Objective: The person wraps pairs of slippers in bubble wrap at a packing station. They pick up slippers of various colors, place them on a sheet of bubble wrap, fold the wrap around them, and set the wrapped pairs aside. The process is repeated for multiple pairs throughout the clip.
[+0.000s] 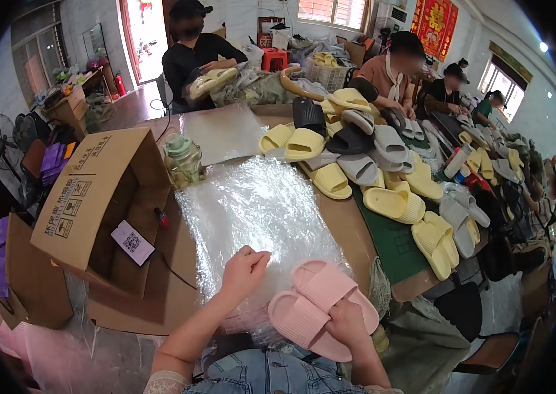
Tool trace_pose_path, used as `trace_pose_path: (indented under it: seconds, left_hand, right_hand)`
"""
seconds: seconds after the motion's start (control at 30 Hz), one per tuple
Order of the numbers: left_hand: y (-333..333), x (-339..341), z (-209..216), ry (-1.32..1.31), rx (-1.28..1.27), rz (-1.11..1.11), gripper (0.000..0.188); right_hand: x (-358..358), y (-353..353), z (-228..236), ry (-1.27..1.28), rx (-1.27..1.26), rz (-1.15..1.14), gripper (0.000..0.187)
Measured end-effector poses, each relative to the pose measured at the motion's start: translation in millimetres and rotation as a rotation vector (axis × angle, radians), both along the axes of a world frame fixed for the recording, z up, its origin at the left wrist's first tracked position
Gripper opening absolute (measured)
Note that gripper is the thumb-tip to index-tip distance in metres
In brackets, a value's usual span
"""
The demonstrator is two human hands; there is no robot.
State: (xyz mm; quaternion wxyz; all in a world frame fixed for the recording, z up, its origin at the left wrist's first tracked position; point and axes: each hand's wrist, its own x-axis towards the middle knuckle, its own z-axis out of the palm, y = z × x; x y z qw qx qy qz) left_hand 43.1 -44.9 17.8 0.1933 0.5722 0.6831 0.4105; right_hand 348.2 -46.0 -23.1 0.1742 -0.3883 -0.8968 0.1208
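A wide downward view of a worktable (pixel 120 312) topped with brown cardboard. The wearer's right hand (pixel 348 323) holds a pair of pale pink ribbed slide slippers (pixel 299 318) at the near edge, right of centre, toes pointing far and left; its fingers are bent around the inner edges of both shoes. The left hand (pixel 244 268), just left of the pair, hovers at or over a glossy stack of clear plastic film (pixel 252 213), fingers curled in and fingertips together; whether they pinch a layer cannot be told.

The step in hand looks like bringing the pair to the film, which does not yet enclose it. The next move seems to call for a steady right-hand hold, soles together, and a left fingertip pinch to part one thin, slippery layer.

To the left lie an open cardboard box (pixel 87 197) and, beyond it, a green-lidded jar (pixel 183 161). Far right is a heap of yellow, grey and black slides (pixel 393 202); co-workers sit or stand beyond.
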Motion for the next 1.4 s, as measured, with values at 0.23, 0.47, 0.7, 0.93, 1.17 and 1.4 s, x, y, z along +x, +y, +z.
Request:
trace_pose_path:
  seconds: [0.23,0.47,0.7,0.93,1.17,1.4]
  left_hand:
    - [-12.8,12.9,15.9,0.107,0.15,-0.12,0.019]
    - [-22.5,46.7,13.7,0.262,0.274,-0.299,0.017]
    - [-32.7,56.9,16.5,0.117,0.367,-0.359,0.021]
    - [-54.7,66.6,33.0,-0.158,0.206,-0.568,0.023]
    - [-56.2,50.7,34.8,-0.151,0.173,-0.497,0.027]
    - [-25.9,-17.7,11.2,0.179,0.284,0.018,0.044]
  right_hand:
    - [-4.0,1.9,25.0,0.103,-0.036,-0.051,0.019]
    - [-47.5,9.4,41.7,-0.042,-0.177,-0.029,0.02]
    - [-88.4,40.3,-25.8,0.148,-0.322,0.03,0.026]
    - [-148.7,80.0,0.1,0.414,-0.148,0.023,0.034]
    - [-162.4,91.2,56.1,0.593,0.028,0.037,0.042]
    - [-72.0,10.0,26.9,0.137,-0.449,0.357,0.053]
